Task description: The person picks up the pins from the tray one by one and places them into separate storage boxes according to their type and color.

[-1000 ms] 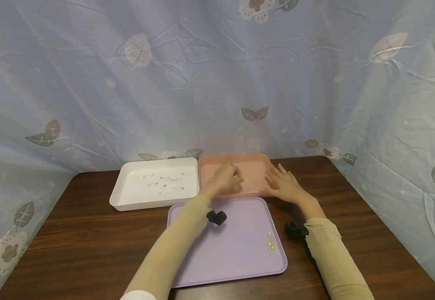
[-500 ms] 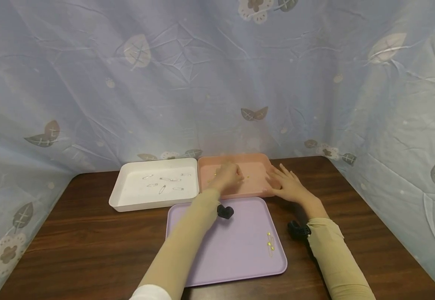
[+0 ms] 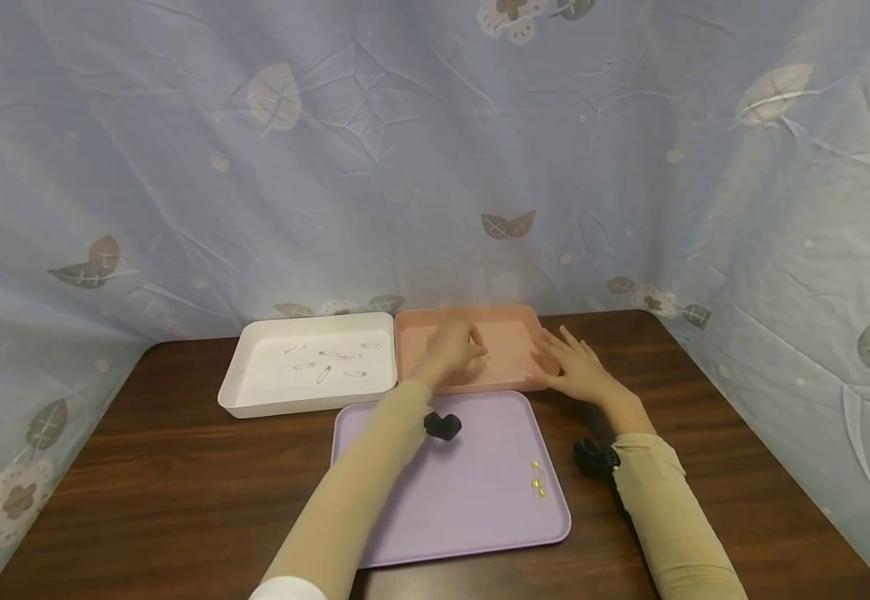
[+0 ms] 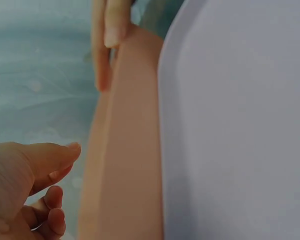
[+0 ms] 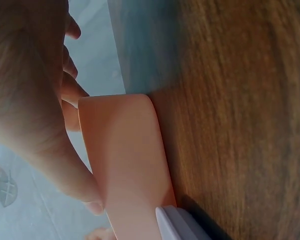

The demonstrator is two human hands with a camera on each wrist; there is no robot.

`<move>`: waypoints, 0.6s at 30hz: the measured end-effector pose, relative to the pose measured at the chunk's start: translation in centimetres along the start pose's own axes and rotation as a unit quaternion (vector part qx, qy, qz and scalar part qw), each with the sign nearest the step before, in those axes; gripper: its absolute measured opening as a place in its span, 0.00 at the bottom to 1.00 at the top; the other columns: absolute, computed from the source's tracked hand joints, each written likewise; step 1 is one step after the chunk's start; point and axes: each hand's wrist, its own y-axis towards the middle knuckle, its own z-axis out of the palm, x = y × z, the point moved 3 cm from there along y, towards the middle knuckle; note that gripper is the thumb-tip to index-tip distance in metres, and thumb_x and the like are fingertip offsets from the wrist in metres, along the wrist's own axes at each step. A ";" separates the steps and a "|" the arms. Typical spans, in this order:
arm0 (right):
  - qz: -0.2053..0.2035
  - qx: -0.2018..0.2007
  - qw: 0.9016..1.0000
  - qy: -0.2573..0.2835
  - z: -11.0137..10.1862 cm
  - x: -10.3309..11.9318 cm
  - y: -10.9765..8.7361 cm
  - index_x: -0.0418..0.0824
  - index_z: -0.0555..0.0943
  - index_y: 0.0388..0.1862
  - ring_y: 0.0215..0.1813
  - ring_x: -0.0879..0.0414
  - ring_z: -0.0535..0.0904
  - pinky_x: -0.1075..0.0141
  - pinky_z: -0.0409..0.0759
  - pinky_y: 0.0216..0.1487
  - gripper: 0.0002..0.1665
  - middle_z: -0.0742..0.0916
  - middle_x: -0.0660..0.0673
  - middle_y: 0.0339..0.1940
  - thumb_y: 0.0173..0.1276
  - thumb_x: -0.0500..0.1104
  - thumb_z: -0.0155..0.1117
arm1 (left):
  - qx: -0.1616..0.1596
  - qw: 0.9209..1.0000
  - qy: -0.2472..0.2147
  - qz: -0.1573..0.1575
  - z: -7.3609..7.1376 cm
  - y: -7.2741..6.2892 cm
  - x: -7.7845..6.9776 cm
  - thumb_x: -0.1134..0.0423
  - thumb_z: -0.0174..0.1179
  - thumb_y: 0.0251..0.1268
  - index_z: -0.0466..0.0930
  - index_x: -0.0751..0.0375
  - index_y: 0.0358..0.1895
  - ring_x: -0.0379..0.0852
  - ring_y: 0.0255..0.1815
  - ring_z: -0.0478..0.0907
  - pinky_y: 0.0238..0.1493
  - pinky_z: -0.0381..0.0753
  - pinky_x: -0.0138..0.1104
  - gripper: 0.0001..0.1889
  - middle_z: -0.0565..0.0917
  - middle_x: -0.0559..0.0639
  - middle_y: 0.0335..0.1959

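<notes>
My left hand (image 3: 452,346) reaches over the pink tray (image 3: 513,329), fingers bent down toward its floor. A thin gold safety pin (image 3: 487,358) lies at the fingertips; whether they pinch it is too small to tell. In the left wrist view, the left hand (image 4: 25,185) shows its thumb close to the bent index finger. My right hand (image 3: 573,367) rests at the pink tray's right end with fingers spread. In the right wrist view, its thumb (image 5: 87,192) touches the rim of the pink tray (image 5: 130,150), with the other fingers beyond the end wall.
Several silver safety pins (image 3: 324,375) lie in the white tray (image 3: 255,383) to the left. A flat purple tray (image 3: 472,475) stands in front, with a few gold safety pins (image 3: 537,483) near its right edge. A patterned curtain (image 3: 375,208) hangs behind the wooden table (image 3: 202,492).
My left hand has shifted slightly within the pink tray, its fingertips staying low. The yellow spot formerly just right of them no longer shows apart. My right hand stays at the rim.
</notes>
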 end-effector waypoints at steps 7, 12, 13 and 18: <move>0.005 -0.001 1.000 -0.005 0.3 -0.2 -0.1 0.44 0.58 0.77 0.80 0.35 0.44 0.33 0.44 0.74 0.48 0.59 0.39 0.80 0.66 0.66 0.57 | -0.010 0.999 0.000 0.051 -0.9 -2.5 -1.4 0.56 0.68 0.60 0.84 0.54 0.37 0.43 0.38 0.74 0.37 0.72 0.32 0.07 0.81 0.49 0.35; 0.005 0.007 1.000 -0.003 0.4 0.0 -0.2 0.44 0.57 0.78 0.80 0.34 0.44 0.31 0.45 0.73 0.49 0.58 0.38 0.80 0.66 0.67 0.57 | -0.016 0.997 0.016 0.077 -1.1 -5.0 -2.9 0.56 0.68 0.58 0.85 0.53 0.36 0.43 0.40 0.76 0.39 0.73 0.32 0.07 0.83 0.49 0.36; 0.005 0.008 1.000 -0.003 0.4 0.0 -0.2 0.44 0.57 0.78 0.80 0.34 0.44 0.31 0.44 0.73 0.50 0.58 0.37 0.80 0.66 0.67 0.57 | -0.016 0.996 0.020 0.081 -1.0 -5.5 -3.2 0.56 0.68 0.57 0.85 0.52 0.36 0.43 0.39 0.76 0.38 0.72 0.32 0.07 0.83 0.49 0.36; 0.000 0.003 1.000 0.002 0.3 0.0 0.1 0.45 0.56 0.78 0.80 0.34 0.43 0.31 0.44 0.73 0.49 0.57 0.37 0.80 0.66 0.67 0.57 | 0.009 0.995 0.025 0.094 -0.4 -7.5 -4.4 0.55 0.70 0.55 0.85 0.50 0.37 0.42 0.39 0.76 0.38 0.70 0.31 0.08 0.82 0.48 0.34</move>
